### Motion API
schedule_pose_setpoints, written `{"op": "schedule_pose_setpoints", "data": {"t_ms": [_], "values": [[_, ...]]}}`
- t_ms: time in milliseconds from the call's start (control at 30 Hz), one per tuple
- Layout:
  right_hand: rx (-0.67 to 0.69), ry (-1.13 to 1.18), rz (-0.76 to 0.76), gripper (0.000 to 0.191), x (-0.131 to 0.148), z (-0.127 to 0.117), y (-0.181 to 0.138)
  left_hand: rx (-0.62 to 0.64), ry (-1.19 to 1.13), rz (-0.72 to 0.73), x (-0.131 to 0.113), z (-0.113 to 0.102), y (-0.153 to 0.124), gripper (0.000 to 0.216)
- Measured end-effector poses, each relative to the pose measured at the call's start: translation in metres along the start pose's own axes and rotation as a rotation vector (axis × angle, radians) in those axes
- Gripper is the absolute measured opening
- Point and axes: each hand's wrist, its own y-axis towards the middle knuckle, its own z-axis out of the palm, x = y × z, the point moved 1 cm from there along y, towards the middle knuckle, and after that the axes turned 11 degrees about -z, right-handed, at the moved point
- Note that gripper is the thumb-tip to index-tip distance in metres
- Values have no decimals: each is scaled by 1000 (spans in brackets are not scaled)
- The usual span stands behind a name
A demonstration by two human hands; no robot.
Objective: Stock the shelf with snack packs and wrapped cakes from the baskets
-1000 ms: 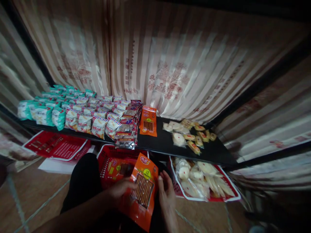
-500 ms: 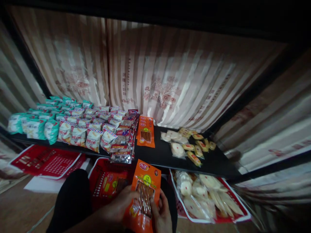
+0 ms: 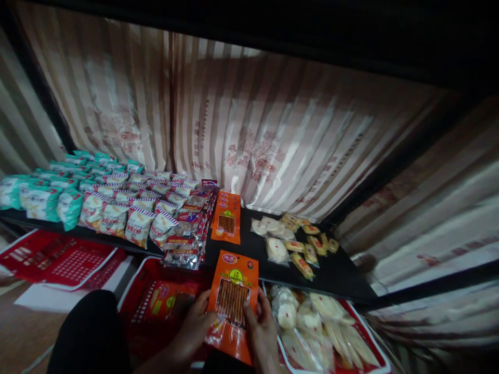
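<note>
Both my hands hold an orange snack packet (image 3: 234,275) with a clear window showing brown sticks. My left hand (image 3: 197,324) grips its left edge, thumb at the front near the lower corner. On the right edge my right hand (image 3: 262,327) is closed, its thumb pressed on the window. Just beyond, more orange packets (image 3: 226,236) lie flat on the black shelf (image 3: 241,259). Below and left of my hands, a red basket (image 3: 130,291) holds a similar orange packet (image 3: 166,301).
Teal bags (image 3: 41,202), striped-top white bags (image 3: 113,218) and dark red sachets (image 3: 181,241) fill the shelf's left. Round white packets (image 3: 276,249) and yellow packets (image 3: 302,265) lie right. A red basket (image 3: 374,340) of white packets stands lower right, an overturned-looking red basket (image 3: 58,259) left.
The orange packet has come more upright and squarer to the view. My left hand has shifted toward its left edge. The view has moved slightly, so the shelf sits lower and further left.
</note>
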Motion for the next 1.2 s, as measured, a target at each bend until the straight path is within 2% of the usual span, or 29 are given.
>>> {"op": "schedule_pose_setpoints", "data": {"t_ms": [133,200,300,433,567,800,967,1200], "values": [[52,-1,-18,84,10,-1,25,-190,276,95,1,8,7,67],[63,-23,-30,85,16,2,38,-284,461,143,-1,14,7,64],[86,-61,-35,82,20,9,59,-350,662,212,-7,24,9,53],[119,-111,-56,81,17,22,90,-403,740,320,-16,33,22,42],[130,-283,-166,73,11,34,129,-478,728,407,-27,38,46,44],[219,-644,-357,47,5,55,178,-640,736,329,-55,45,86,39],[191,-810,-417,41,0,63,186,-677,761,271,-68,44,104,35],[251,-938,-527,41,3,75,195,-672,818,227,-63,43,115,37]]}}
